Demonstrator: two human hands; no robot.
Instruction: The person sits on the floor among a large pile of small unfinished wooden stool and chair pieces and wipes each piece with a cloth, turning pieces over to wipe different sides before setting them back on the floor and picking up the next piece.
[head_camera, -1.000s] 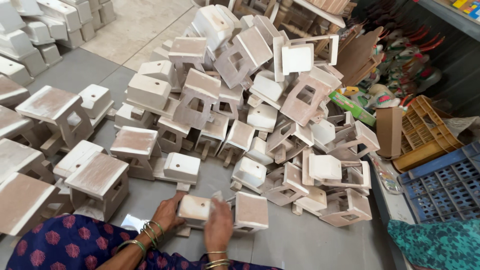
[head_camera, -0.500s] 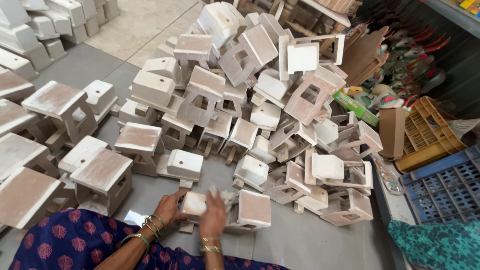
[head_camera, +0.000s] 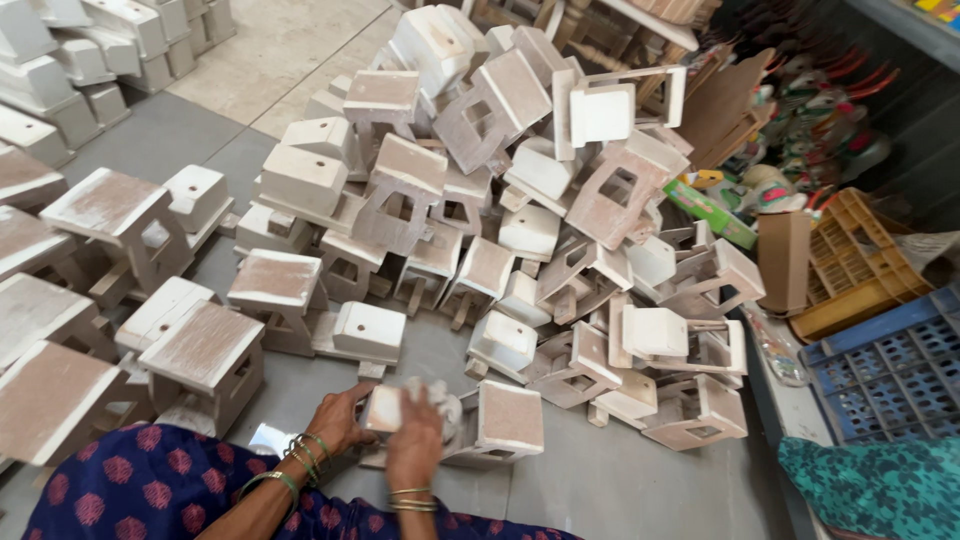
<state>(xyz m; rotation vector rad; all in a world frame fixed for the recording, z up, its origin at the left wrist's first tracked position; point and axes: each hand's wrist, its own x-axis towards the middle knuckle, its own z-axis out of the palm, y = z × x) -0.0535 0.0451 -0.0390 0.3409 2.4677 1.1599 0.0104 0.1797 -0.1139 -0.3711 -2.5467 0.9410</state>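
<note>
Between both hands' clamped fingers (head_camera: 345, 428), small white wooden piece (head_camera: 383, 408), before the pile (head_camera: 500, 200).

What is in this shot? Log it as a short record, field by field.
Setting: grey floor covered with small white-painted wooden pieces
Left hand: grips a small white wooden piece
Right hand: pressed against that piece, holding a pale wad, blurred
Nearest item: white box-shaped piece touching the held piece
Main heap: jumbled, stacked high ahead of the hands
Right side: yellow crate, blue crate
Wrists: bangles on both
Clothing: dark blue fabric with red spots
</note>
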